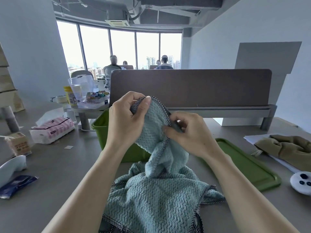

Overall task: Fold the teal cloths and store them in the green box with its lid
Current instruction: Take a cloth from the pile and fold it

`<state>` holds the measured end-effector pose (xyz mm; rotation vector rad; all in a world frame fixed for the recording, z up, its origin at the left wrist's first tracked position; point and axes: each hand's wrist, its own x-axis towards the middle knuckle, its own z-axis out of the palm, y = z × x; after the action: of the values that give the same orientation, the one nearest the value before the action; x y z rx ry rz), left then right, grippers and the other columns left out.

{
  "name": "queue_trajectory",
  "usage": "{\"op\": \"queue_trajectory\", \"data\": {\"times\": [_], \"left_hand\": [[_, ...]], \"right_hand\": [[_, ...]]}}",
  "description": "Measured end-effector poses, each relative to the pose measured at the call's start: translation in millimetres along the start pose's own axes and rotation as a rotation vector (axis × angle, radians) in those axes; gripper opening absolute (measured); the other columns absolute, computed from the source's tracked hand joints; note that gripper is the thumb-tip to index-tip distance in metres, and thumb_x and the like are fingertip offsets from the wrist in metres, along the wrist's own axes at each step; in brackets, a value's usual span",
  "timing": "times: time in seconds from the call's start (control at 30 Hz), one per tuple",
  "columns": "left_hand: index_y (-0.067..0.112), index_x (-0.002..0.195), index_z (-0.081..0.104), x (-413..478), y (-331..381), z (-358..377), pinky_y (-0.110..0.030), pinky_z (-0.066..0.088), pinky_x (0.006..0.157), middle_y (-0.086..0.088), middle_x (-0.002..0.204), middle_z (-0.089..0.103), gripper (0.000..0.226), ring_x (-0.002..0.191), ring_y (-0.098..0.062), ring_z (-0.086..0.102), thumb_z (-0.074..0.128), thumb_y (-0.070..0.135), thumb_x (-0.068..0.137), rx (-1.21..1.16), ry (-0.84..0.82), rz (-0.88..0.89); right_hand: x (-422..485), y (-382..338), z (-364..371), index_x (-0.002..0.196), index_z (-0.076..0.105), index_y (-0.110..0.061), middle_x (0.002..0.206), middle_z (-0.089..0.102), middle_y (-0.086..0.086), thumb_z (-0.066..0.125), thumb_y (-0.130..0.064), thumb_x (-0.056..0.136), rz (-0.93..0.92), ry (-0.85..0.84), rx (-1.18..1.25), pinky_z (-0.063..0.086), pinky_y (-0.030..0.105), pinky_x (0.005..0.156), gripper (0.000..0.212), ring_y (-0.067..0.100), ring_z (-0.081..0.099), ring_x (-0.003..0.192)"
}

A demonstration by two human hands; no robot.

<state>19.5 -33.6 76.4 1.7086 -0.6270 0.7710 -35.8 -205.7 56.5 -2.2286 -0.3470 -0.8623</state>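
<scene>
At the near left of the bench point(67, 165) a dark blue packet point(16, 185) is seen, and farther back a pink striped tissue pack point(52, 130). The green box point(101, 130) is set open on the bench at centre left, partly hidden behind the left hand point(127, 118). A corner of the raised teal cloth point(151, 126) is pinched by this hand at its checkered trim, between thumb and curled fingers. The same trim is pinched a little to the right by the right hand point(190, 133), its fingers curled round the edge. The raised cloth is held above the bench in front of the box, and its lower end hangs onto a crumpled teal cloth point(151, 202) lying at the near edge. To the right, the green lid point(249, 165) is laid flat on the bench, apart from the box. At the far right an olive cloth point(289, 147) is bundled on paper, with a white plush toy point(302, 182) nearer.
</scene>
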Motion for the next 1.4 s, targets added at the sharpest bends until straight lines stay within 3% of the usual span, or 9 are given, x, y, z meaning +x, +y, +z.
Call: {"op": "queue_trajectory", "data": {"times": [0.23, 0.4, 0.57, 0.63, 0.77, 1.0, 1.17, 1.3, 1.4], "left_hand": [[0.024, 0.089, 0.066, 5, -5, -7, -0.036, 0.051, 0.067, 0.011, 0.08, 0.068, 0.013, 0.076, -0.011, 0.064, 0.062, 0.033, 0.096, 0.002, 0.035, 0.029], [0.029, 0.086, 0.065, 9, -6, -12, -0.035, 0.05, 0.065, 0.007, 0.079, 0.068, 0.01, 0.074, -0.013, 0.063, 0.062, 0.032, 0.096, -0.023, 0.054, 0.029], [0.035, 0.083, 0.062, 8, -4, -10, -0.018, 0.044, 0.061, 0.013, 0.075, 0.064, 0.015, 0.069, -0.002, 0.058, 0.061, 0.029, 0.097, -0.058, 0.071, 0.041], [0.035, 0.083, 0.061, 8, -4, -10, -0.016, 0.044, 0.061, 0.015, 0.076, 0.064, 0.015, 0.069, 0.001, 0.057, 0.06, 0.029, 0.097, -0.061, 0.074, 0.036], [0.034, 0.084, 0.062, 9, -8, -12, -0.028, 0.048, 0.065, 0.01, 0.079, 0.067, 0.014, 0.074, -0.009, 0.061, 0.06, 0.031, 0.097, -0.07, 0.101, 0.015], [0.018, 0.091, 0.068, 17, -24, -21, -0.049, 0.053, 0.072, -0.012, 0.085, 0.068, 0.014, 0.074, -0.017, 0.057, 0.061, 0.029, 0.096, -0.08, 0.189, -0.082], [0.026, 0.088, 0.067, 19, -34, -18, -0.047, 0.054, 0.077, 0.003, 0.085, 0.069, 0.01, 0.084, -0.025, 0.066, 0.062, 0.032, 0.095, -0.087, 0.189, -0.141], [0.027, 0.083, 0.065, 20, -41, -17, -0.037, 0.049, 0.068, 0.0, 0.081, 0.066, 0.014, 0.075, -0.018, 0.058, 0.061, 0.032, 0.096, -0.076, 0.196, -0.141], [0.032, 0.079, 0.063, 21, -45, -17, -0.034, 0.045, 0.069, 0.001, 0.081, 0.065, 0.017, 0.076, -0.016, 0.057, 0.06, 0.033, 0.095, -0.102, 0.195, -0.16]], "right_hand": [[1, 2, -4, 0.081, 0.057, -0.02, 0.074, 0.066, -0.004, 0.065, -0.004, 0.083, 0.024, 0.073, 0.08, 0.037, 0.017, 0.052, 0.018, 0.023, 0.052, 0.053], [2, 5, -7, 0.086, 0.073, -0.024, 0.075, 0.068, -0.015, 0.064, -0.005, 0.085, 0.002, 0.051, 0.043, 0.04, 0.012, 0.059, 0.021, 0.009, 0.057, 0.057], [-1, 5, 1, 0.086, 0.075, -0.021, 0.077, 0.07, -0.013, 0.071, -0.025, 0.087, -0.015, -0.08, 0.017, 0.044, 0.017, 0.065, 0.006, 0.003, 0.061, 0.068], [-3, 6, 5, 0.078, 0.073, -0.022, 0.071, 0.067, -0.008, 0.073, -0.037, 0.085, -0.018, -0.172, 0.028, 0.04, 0.022, 0.06, 0.016, 0.008, 0.055, 0.061], [-4, 9, 11, 0.069, 0.065, -0.026, 0.066, 0.061, -0.01, 0.075, -0.028, 0.083, -0.013, -0.31, -0.021, 0.037, 0.02, 0.056, 0.018, 0.008, 0.051, 0.057], [2, 28, -8, 0.059, 0.062, -0.018, 0.048, 0.048, -0.012, 0.068, -0.018, 0.087, 0.109, -0.157, -0.046, 0.03, 0.018, 0.052, 0.028, 0.004, 0.043, 0.049], [2, 41, -26, 0.059, 0.054, -0.002, 0.05, 0.038, -0.001, 0.061, -0.034, 0.095, 0.09, -0.235, -0.077, 0.026, 0.022, 0.05, 0.048, 0.007, 0.032, 0.048], [2, 47, -40, 0.068, 0.066, -0.016, 0.066, 0.062, 0.006, 0.071, -0.026, 0.088, 0.091, -0.317, -0.071, 0.043, 0.036, 0.061, 0.022, 0.025, 0.053, 0.062], [1, 51, -47, 0.065, 0.065, -0.017, 0.063, 0.059, 0.007, 0.074, -0.025, 0.084, 0.115, -0.383, -0.072, 0.039, 0.036, 0.059, 0.022, 0.016, 0.046, 0.057]]}}
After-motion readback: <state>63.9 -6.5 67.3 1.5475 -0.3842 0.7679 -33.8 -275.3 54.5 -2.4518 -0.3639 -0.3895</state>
